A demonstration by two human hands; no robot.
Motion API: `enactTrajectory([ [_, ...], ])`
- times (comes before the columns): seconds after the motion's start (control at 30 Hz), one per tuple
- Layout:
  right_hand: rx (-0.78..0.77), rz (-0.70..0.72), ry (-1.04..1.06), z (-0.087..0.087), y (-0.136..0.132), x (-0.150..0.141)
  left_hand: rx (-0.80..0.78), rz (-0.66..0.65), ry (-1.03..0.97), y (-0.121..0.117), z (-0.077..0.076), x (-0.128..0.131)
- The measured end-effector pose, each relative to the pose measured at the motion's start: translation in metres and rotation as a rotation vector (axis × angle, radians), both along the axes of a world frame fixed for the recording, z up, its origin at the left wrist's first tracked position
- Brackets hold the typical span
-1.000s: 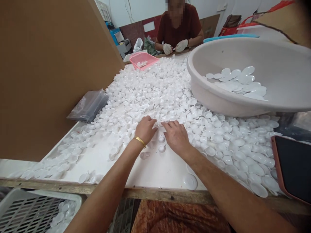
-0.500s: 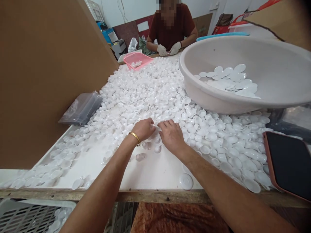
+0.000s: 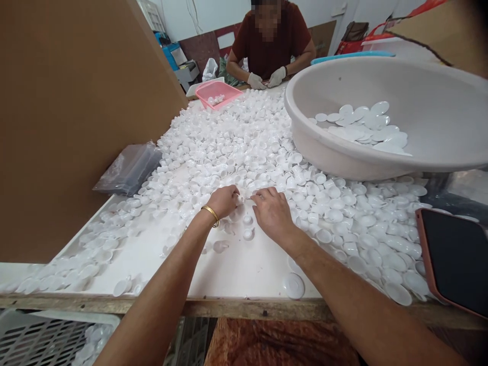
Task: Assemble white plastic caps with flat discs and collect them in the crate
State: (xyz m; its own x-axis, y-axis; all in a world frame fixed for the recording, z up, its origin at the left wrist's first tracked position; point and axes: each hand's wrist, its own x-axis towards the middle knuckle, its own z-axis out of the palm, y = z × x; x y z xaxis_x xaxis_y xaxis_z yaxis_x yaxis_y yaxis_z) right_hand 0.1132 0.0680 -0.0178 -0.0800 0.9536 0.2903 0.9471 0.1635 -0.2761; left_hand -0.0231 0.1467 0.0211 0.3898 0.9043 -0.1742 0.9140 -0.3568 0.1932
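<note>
My left hand [image 3: 224, 201], with a gold bangle at its wrist, has its fingers pinched round a small white plastic piece [image 3: 239, 200]. Just to its right, my right hand [image 3: 272, 211] is closed too, a small pale piece showing at its thumb and fingertips; its exact shape is too small to make out. Both hands are low over the front of a large heap of small white plastic pieces [image 3: 229, 147], cups and discs among them. Two little white pieces, one a round lidded shape [image 3: 248, 234], lie on the tabletop between my forearms. A white disc [image 3: 293, 285] rests near the front edge.
A big pale basin [image 3: 343, 147] holding white oval discs stands at right, a phone [image 3: 453, 259] in front of it. At left are a tall cardboard box [image 3: 84, 127] and a plastic-wrapped pack [image 3: 129, 168]. Across the table, a gloved person works near a pink tray [image 3: 219, 94].
My right hand has shifted slightly right and its fingers have curled in more. The left hand has barely moved; a white piece now shows at its fingertips. The view has shifted slightly.
</note>
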Motion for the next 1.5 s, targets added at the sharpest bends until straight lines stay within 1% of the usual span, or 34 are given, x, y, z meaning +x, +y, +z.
enactTrajectory([
  [0.13,0.016,-0.007,0.01,0.0,0.001,0.001,0.056,-0.012,-0.003,0.001,-0.01,-0.005],
  [0.27,0.016,-0.021,0.009,0.001,0.002,0.004,0.138,0.001,-0.014,-0.005,-0.014,-0.012],
  [0.37,0.03,-0.041,0.009,0.003,0.002,0.007,0.224,-0.004,-0.119,-0.011,-0.013,-0.013],
  [0.43,0.039,-0.051,0.008,0.004,0.001,0.008,0.255,-0.036,-0.2,-0.014,-0.014,-0.009],
  [0.5,0.043,-0.061,0.003,0.004,0.001,0.009,0.258,-0.086,-0.222,-0.014,-0.016,-0.003],
  [0.57,0.044,-0.073,-0.005,0.004,0.0,0.01,0.259,-0.112,-0.189,-0.013,-0.018,0.004],
  [0.73,0.025,-0.083,-0.031,0.004,0.0,0.009,0.257,-0.082,-0.113,-0.01,-0.019,0.017],
  [0.9,0.019,-0.06,-0.051,0.005,0.0,0.009,0.238,-0.113,-0.156,-0.012,-0.02,0.024],
  [1.0,0.024,-0.059,-0.037,0.006,0.001,0.011,0.25,-0.104,-0.173,-0.012,-0.018,0.029],
  [1.07,0.025,-0.061,-0.008,0.007,0.001,0.013,0.262,-0.086,-0.192,-0.012,-0.013,0.031],
  [1.17,0.015,-0.06,0.035,0.007,0.001,0.016,0.271,-0.078,-0.198,-0.019,-0.001,0.03],
  [1.27,-0.006,-0.062,0.091,0.009,0.002,0.019,0.216,-0.141,-0.131,-0.033,0.007,0.029],
  [1.33,-0.025,-0.082,0.165,0.011,0.004,0.021,0.203,-0.191,-0.052,-0.041,0.005,0.03],
  [1.4,-0.024,-0.126,0.28,0.014,0.006,0.024,0.226,-0.21,0.028,-0.045,0.0,0.032],
  [1.5,0.044,-0.181,0.51,0.019,0.009,0.03,0.238,-0.208,0.114,-0.045,-0.008,0.033],
])
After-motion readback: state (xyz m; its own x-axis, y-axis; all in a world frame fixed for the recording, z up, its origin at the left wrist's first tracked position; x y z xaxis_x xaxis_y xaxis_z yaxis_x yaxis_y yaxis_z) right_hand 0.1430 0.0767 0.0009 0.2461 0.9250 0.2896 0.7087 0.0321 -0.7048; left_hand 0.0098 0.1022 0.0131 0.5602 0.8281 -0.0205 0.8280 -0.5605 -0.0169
